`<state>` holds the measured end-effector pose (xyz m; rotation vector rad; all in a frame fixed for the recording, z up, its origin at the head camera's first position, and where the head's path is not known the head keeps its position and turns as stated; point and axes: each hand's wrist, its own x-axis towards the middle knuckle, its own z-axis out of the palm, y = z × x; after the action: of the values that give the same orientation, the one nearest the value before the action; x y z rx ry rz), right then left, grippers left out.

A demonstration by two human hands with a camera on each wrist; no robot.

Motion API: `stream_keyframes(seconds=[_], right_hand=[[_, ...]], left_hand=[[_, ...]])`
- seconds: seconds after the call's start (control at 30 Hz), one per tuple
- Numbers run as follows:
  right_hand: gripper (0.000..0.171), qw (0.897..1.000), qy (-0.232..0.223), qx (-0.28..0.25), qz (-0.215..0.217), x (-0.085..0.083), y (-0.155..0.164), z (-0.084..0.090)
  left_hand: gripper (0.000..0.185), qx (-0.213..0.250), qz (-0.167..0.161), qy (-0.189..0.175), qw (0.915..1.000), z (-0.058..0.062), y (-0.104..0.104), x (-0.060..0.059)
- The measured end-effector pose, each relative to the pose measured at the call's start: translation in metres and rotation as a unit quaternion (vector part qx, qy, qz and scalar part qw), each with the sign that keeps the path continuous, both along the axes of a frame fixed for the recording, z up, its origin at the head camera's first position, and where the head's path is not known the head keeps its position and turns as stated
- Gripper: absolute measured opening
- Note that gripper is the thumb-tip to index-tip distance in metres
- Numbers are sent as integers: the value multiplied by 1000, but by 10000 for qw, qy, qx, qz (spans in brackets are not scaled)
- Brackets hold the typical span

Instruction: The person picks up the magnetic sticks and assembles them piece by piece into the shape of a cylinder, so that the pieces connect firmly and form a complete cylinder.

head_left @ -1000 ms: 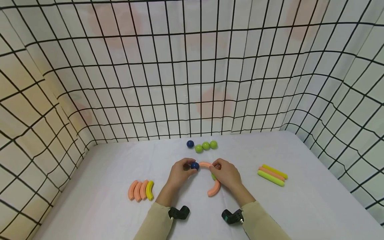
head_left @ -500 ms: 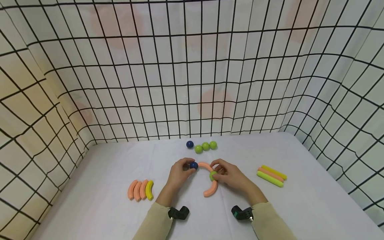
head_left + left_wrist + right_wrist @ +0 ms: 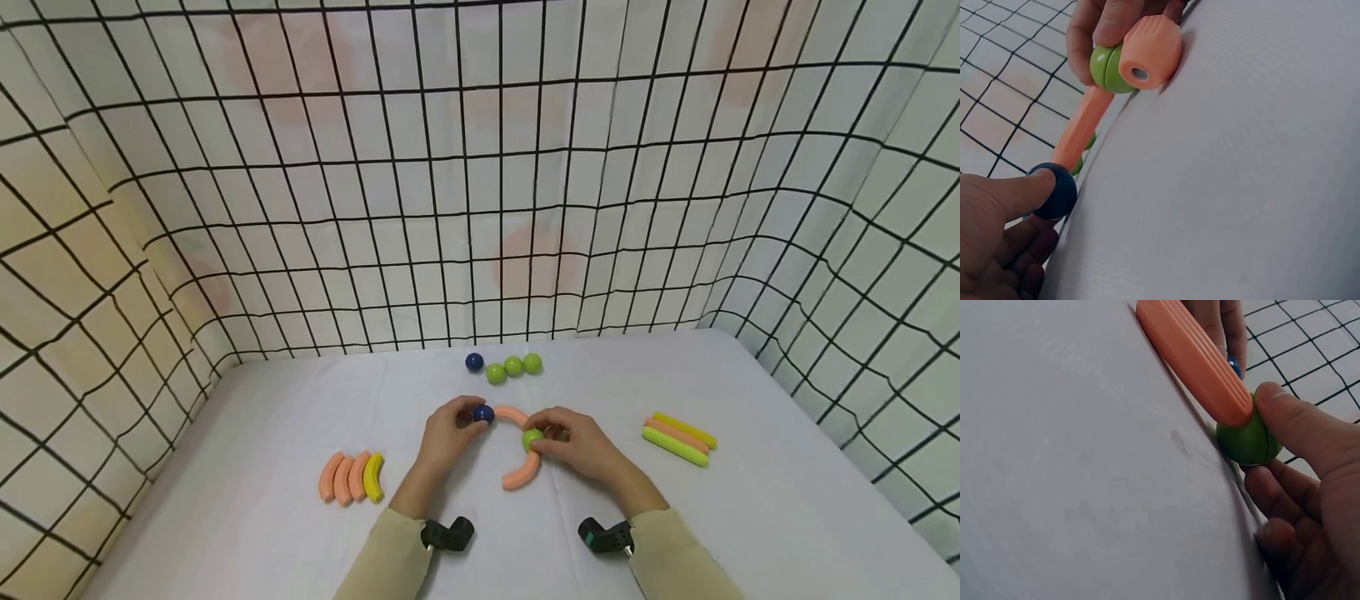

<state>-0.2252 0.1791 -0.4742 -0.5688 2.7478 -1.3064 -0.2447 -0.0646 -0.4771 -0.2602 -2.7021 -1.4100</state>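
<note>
Two pinch grips mid white tabletop (image 3: 225, 517), head view: left hand (image 3: 446, 435) on navy ball (image 3: 483, 414), right hand (image 3: 576, 443) on green ball (image 3: 532, 440). Left wrist: upper curved salmon stick (image 3: 1082, 128) spans both balls. Right wrist: lower curved salmon stick (image 3: 1196, 362) touches green ball.

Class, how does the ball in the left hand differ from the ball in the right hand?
The left hand pinches a dark blue ball; the right hand pinches a bright green ball. The blue ball meets only the upper peach curve; the green ball sits between that and the lower peach curve. Both are round and glossy.
</note>
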Motion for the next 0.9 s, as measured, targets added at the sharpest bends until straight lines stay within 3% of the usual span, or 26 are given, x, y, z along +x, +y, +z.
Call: stream_keyframes(seconds=[0.5,0.73,0.9], right_hand=[[24,9957,863,104,-311,5,-1,-11],[24,9950,897,99,-425,7,-2,-11],[25,9950,892,-6,-456,7,-3,-12]], left_hand=[[35,56,-26,69,10000,2,1,1],[34,132,-21,106,9999,0,1,0],[31,233,147,-77,9996,1,1,0]])
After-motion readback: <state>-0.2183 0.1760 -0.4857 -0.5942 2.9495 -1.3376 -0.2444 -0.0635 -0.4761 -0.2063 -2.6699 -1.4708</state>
